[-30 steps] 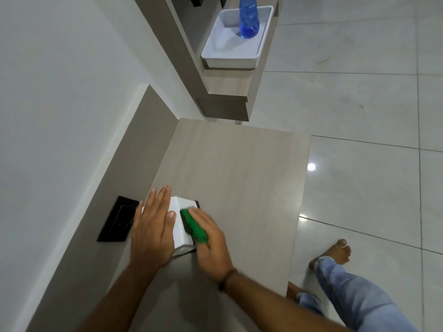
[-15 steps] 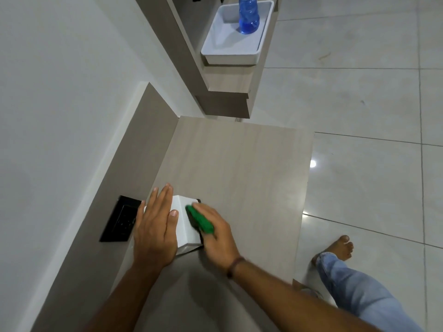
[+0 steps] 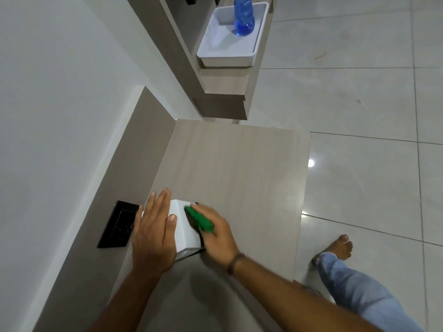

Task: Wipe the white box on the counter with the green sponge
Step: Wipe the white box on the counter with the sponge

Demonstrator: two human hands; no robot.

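Observation:
A small white box (image 3: 185,230) stands on the light wooden counter (image 3: 235,168), near its left side. My left hand (image 3: 153,230) lies flat over the box's left half, fingers stretched out, thumb on the top face. My right hand (image 3: 217,234) holds a green sponge (image 3: 200,220) and presses it against the box's right side, near the upper edge. Most of the box's left part is hidden under my left hand.
A black wall socket (image 3: 118,227) sits in the brown backsplash just left of the box. Further off, a white tray (image 3: 226,55) with a blue bottle (image 3: 244,16) rests on a shelf. The counter's right edge drops to a tiled floor, where a bare foot (image 3: 339,248) stands.
My right hand has slid the sponge along the box's right side, away from me toward its far corner. The left hand has stayed flat on the box.

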